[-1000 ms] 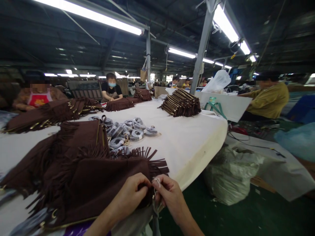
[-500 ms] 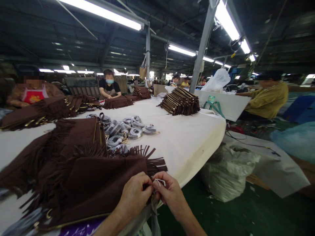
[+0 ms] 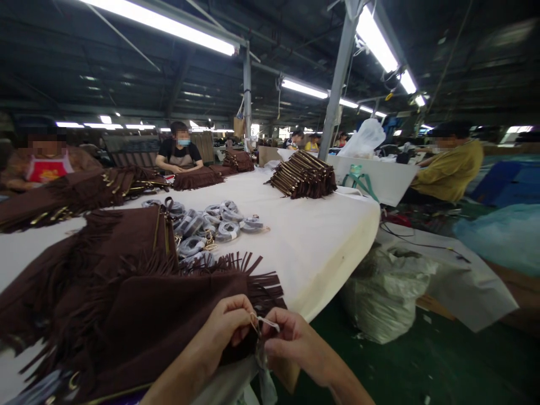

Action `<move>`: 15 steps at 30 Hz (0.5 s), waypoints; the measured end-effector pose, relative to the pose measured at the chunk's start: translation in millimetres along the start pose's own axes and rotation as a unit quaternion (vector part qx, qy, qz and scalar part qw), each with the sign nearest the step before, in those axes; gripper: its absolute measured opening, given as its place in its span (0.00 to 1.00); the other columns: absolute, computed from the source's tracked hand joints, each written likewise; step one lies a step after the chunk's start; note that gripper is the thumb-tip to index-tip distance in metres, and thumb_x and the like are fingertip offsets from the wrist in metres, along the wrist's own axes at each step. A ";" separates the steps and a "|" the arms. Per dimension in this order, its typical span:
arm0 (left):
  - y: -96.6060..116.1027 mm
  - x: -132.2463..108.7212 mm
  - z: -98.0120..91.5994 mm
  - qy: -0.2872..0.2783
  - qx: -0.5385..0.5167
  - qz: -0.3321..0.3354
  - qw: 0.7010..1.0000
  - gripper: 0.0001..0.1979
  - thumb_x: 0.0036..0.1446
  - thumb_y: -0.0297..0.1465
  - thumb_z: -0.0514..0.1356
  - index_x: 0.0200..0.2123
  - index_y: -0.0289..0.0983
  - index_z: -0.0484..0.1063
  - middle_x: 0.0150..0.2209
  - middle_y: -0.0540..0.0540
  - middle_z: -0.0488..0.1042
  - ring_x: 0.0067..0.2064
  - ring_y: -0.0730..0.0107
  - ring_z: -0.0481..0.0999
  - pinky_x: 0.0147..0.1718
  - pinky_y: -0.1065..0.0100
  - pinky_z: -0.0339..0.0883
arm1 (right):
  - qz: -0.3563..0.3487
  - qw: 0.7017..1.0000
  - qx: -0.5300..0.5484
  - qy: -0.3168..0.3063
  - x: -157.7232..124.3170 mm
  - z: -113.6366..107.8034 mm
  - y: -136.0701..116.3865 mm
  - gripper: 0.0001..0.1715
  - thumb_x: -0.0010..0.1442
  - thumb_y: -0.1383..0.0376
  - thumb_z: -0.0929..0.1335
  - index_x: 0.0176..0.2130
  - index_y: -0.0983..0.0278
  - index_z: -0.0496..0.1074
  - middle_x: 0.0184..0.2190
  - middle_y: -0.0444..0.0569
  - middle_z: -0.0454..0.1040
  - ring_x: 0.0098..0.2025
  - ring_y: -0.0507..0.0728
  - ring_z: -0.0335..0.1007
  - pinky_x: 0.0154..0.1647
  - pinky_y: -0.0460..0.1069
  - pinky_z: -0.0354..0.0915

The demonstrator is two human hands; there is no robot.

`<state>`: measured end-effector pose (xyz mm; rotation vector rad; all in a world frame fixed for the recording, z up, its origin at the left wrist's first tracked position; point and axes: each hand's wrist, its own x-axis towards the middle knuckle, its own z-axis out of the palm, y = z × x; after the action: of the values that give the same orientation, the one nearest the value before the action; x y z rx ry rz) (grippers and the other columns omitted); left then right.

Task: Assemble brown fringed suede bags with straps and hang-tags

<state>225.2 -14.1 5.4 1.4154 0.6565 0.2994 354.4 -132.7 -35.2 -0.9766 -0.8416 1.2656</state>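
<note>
My left hand (image 3: 230,326) pinches one end of a thin white cord (image 3: 269,324) near the table's front edge. My right hand (image 3: 295,343) holds the other end between curled fingers, and the cord forms small loops between the two. Below my fingers hangs a greyish plastic-wrapped strip (image 3: 265,377), with a flat tan piece (image 3: 287,372) beside it. What joins these to the cord is too small to make out. A dark brown fringed bag (image 3: 169,320) lies left of my hands, its fringe reaching the table edge; my left forearm crosses over it.
Coiled wrapped straps (image 3: 192,222) with gold clips lie behind the bag. A stack of brown zippered pieces (image 3: 301,175) stands farther back on the white table (image 3: 287,236). Right of the table, a full plastic sack (image 3: 386,298) sits on the floor. Co-workers sit around.
My hands have drawn slightly apart, and more of the white cord shows between them. The tan piece has come into view under my right hand. The camera has turned a little right.
</note>
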 end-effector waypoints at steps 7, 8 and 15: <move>0.4 -5.1 -11.1 -0.032 -0.218 -0.045 0.974 0.08 0.37 0.31 0.60 0.23 0.36 0.63 0.28 0.49 0.75 0.23 0.79 0.62 0.21 0.75 0.47 | -0.012 0.974 0.227 -0.014 -9.8 -5.6 3.6 0.15 0.49 0.63 0.74 0.38 0.65 0.76 0.42 0.53 0.80 0.46 0.59 0.76 0.47 0.51 0.68; -0.3 -6.1 -12.6 -0.022 -0.233 -0.040 0.971 0.09 0.37 0.31 0.61 0.23 0.36 0.63 0.29 0.48 0.75 0.25 0.79 0.64 0.22 0.75 0.49 | -0.014 0.970 0.242 -0.019 -9.7 -5.8 4.6 0.19 0.46 0.64 0.75 0.41 0.65 0.77 0.46 0.55 0.79 0.51 0.60 0.73 0.51 0.51 0.66; -7.1 -8.3 -16.0 -0.024 -0.281 0.001 0.960 0.07 0.40 0.31 0.63 0.23 0.36 0.68 0.37 0.42 0.77 0.36 0.69 0.71 0.33 0.70 0.62 | -0.053 0.982 0.110 0.143 7.9 1.7 29.8 0.20 0.46 0.56 0.78 0.37 0.64 0.78 0.37 0.53 0.81 0.38 0.57 0.78 0.32 0.45 0.71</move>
<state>207.9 -6.9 0.3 0.8754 0.4778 0.4136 342.8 -123.7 -62.4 -0.8967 -0.5110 1.0694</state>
